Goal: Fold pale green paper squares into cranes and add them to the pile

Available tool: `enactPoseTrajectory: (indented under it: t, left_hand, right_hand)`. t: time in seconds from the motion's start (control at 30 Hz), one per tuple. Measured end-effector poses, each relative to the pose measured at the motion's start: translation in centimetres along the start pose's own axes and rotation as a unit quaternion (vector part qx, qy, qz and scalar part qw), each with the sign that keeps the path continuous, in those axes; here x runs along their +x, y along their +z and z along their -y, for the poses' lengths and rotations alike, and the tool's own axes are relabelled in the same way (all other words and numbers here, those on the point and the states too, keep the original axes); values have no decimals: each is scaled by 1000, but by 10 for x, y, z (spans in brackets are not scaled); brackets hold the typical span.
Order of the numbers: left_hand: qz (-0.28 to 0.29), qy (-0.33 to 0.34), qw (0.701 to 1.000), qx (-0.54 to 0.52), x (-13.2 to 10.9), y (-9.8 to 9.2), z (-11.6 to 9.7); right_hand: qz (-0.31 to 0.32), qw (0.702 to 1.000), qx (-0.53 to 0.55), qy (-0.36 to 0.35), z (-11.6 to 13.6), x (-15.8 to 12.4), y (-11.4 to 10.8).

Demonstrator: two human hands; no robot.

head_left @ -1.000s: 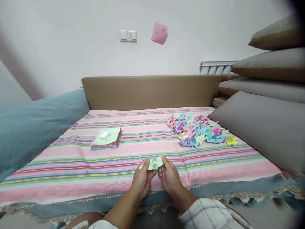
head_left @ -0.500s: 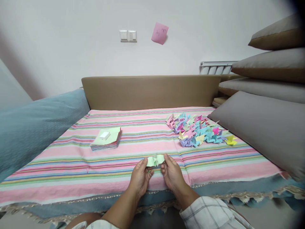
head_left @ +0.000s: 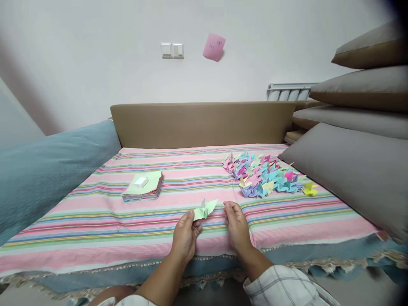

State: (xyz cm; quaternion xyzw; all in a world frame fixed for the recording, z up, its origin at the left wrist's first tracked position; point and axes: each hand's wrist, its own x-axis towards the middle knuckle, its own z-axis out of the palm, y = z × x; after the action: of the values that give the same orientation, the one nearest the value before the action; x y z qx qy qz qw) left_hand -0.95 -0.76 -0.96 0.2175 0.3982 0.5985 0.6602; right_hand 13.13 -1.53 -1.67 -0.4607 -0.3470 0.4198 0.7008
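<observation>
The left hand [head_left: 184,236] hides one end of the green paper [head_left: 207,209].

Pale green paper crane [head_left: 208,208], wings spread, tilted

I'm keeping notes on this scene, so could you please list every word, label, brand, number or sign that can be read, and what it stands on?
Pink note on the wall: a few handwritten marks, too small and blurred to read.
Green folded paper in the left hand: no writing visible.
Elsewhere: no readable text.
</observation>
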Motion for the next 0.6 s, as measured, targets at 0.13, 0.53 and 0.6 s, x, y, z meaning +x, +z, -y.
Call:
enactPoseTrajectory:
  t: [0.13,0.53,0.6]
  left_hand:
    - [-6,30,999,43,-2,2,2]
    - [34,37,996,78,0,-3,7]
    - [30,32,997,70,0,-2,6]
  right_hand:
    - [59,995,-55,-64,6,-7,4]
    - [66,991,-107,-53,-4,-7,6]
    - [67,991,-102,-50,-2,-7,6]
